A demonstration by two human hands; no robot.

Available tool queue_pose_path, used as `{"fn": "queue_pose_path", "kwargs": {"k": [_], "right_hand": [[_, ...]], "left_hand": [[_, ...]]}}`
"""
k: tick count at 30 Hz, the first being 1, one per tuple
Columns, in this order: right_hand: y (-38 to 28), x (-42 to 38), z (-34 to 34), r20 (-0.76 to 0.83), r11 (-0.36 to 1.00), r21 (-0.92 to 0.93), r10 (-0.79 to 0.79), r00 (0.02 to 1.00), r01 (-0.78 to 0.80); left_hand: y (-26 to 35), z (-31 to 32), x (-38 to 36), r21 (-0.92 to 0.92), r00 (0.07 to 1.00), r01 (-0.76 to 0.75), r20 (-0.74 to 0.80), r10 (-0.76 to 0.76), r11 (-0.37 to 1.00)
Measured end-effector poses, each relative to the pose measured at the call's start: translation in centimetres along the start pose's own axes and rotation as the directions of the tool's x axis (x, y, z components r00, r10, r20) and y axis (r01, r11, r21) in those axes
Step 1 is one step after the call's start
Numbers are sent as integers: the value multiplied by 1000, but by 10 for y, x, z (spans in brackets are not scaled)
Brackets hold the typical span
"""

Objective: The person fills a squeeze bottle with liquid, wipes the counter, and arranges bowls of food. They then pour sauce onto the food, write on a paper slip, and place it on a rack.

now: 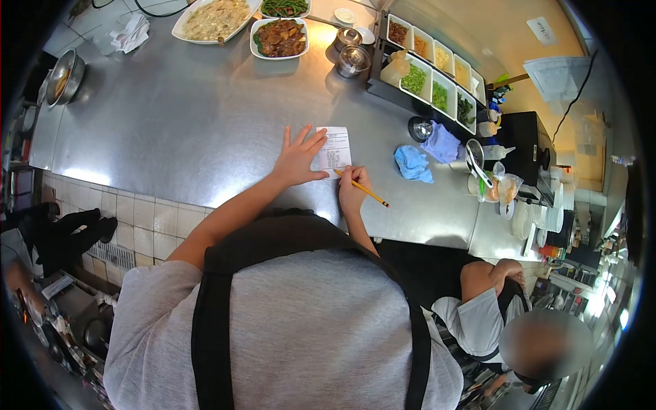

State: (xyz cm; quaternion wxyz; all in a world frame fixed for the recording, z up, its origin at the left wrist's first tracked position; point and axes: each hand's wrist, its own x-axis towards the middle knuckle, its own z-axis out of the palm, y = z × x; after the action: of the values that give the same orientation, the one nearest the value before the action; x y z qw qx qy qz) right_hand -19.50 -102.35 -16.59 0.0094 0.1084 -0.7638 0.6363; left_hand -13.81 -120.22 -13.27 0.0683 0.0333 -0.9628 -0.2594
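Observation:
A small white paper slip (334,147) with printed lines and a block of dark print lies on the steel counter in front of me. My left hand (299,159) rests flat with its fingers spread, its fingertips on the slip's left edge. In my right hand (354,188) is a yellow pencil (372,195), gripped between the fingers. The pencil's tip meets the lower edge of the slip, and its far end points down to the right. I cannot make out what the slip says.
Dishes of food (279,38) stand at the back of the steel counter (171,102). To the right are a rack of topping trays (439,92), a blue cloth (413,164) and a ladle (476,160). A metal bowl (66,77) sits far left. A person (478,314) stands at my right.

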Motion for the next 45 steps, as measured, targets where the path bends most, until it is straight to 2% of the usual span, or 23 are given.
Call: {"fn": "queue_pose_path", "kwargs": {"k": [4,10,20,35,38,41,44,45], "right_hand": [[-12,0,4,-26,969,-138,-210,977,204],[-8,-1,2,-11,966,-194,-179,984,174],[-4,-2,0,29,976,-157,-147,989,149],[-2,0,1,0,957,-176,-234,972,230],[-4,0,3,-17,962,-154,-232,972,227],[17,1,1,-18,999,-9,-33,999,33],[-17,8,12,-51,980,195,56,997,-45],[-24,10,17,-39,978,207,24,999,-15]], "left_hand": [[0,0,1,13,1000,-7,0,7,1000],[0,0,0,24,1000,-9,3,9,1000],[-1,1,1,41,1000,-25,-4,25,999],[0,0,2,41,999,-1,39,0,999],[-1,0,1,35,999,-4,33,3,999],[-2,3,0,34,1000,-9,21,9,999],[-2,3,1,22,1000,-10,16,10,1000],[-2,4,0,27,1000,-9,15,8,1000]]}}
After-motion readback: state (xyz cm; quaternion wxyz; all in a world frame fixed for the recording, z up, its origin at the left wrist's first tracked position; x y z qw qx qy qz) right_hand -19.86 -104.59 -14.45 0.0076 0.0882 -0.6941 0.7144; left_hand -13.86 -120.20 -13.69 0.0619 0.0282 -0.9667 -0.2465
